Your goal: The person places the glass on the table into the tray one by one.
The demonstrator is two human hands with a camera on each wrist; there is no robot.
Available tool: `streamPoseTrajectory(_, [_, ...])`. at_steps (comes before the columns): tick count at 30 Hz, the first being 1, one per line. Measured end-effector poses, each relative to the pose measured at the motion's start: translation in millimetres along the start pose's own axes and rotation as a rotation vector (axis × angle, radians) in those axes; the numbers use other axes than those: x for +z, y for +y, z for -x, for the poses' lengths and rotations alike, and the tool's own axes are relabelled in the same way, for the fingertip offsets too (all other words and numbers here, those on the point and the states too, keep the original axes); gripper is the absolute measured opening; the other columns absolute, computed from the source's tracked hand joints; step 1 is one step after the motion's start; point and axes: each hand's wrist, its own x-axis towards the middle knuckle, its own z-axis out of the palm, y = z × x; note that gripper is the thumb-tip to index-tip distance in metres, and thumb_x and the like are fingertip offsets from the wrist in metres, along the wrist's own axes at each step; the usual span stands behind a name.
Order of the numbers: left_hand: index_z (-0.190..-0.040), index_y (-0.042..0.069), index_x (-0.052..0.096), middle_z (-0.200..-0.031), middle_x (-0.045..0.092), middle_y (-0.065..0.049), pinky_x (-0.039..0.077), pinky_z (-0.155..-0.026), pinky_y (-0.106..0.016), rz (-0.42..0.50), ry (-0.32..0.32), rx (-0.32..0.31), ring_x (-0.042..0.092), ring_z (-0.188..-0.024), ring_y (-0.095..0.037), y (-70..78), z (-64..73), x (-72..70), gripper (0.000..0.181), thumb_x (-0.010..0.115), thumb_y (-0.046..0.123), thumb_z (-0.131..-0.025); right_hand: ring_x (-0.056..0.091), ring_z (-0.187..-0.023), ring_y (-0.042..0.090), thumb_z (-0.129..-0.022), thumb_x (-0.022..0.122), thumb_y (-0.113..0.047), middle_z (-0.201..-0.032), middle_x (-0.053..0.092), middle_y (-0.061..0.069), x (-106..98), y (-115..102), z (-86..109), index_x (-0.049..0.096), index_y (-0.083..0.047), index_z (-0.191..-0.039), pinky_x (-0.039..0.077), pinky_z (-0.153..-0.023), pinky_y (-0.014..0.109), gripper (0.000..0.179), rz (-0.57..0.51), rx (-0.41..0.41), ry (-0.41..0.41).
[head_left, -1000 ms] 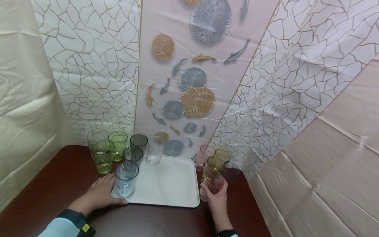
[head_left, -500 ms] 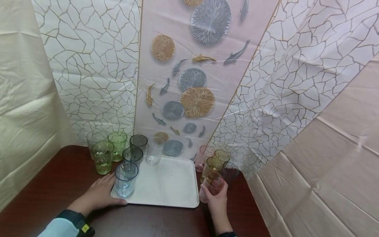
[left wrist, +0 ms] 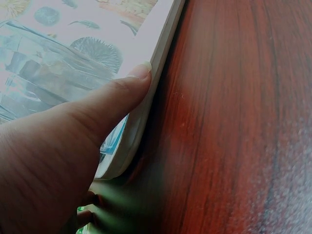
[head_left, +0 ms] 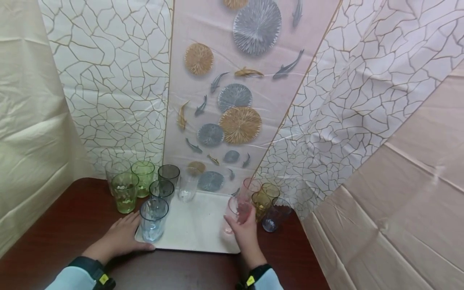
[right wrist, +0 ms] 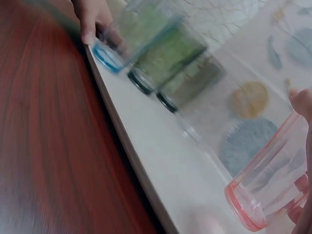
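Here, right hand point(head_left: 247, 233): thumb and fingers curled round a pink tumbler point(head_left: 233, 209).
Pink tumbler: roughly upright, over the right end of a white tray point(head_left: 199, 229); base contact cannot be told.
Left hand point(head_left: 121, 235): fingers loosely extended, grasping no glass; thumb touching the rim at the near left corner.
White tray, left end: blue tumbler point(head_left: 154, 225), two smoky tumblers point(head_left: 163, 191), clear tumbler point(head_left: 187, 189).
Table point(head_left: 188, 272), left: two green tumblers point(head_left: 125, 199), colourless glass point(head_left: 111, 171).
Table, right: rose glass point(head_left: 250, 187), two amber tumblers point(head_left: 260, 207), purplish tumbler point(head_left: 274, 219).
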Motion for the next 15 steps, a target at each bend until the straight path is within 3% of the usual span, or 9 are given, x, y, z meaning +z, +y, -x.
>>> streamPoseTrajectory(6, [-0.157, -0.012, 0.034, -0.159, 0.03, -0.039, 0.022, -0.114, -0.075, 0.008, -0.007, -0.006, 0.024, -0.143, -0.059, 0.5, -0.3, -0.4, 0.143, 0.071, 0.09, -0.063, 0.058, -0.118, 0.025, -0.076, 0.093, -0.037, -0.135, 0.058, 0.011, 53.4, -8.2, -10.5, 0.043, -0.016, -0.149, 0.053, -0.1, 0.045, 0.091, 0.026, 0.072, -0.114])
streamPoseTrajectory(15, [-0.155, -0.013, 0.036, -0.158, 0.031, -0.039, 0.023, -0.115, -0.074, -0.008, 0.001, -0.004, 0.025, -0.143, -0.058, -0.8, -0.4, 0.7, 0.144, 0.07, 0.091, -0.062, 0.056, -0.115, 0.02, -0.075, 0.093, -0.037, -0.135, 0.058, 0.012, 115.9, -24.5, -18.7, 0.045, -0.018, -0.146, 0.05, -0.099, 0.043, 0.087, 0.019, 0.065, -0.24])
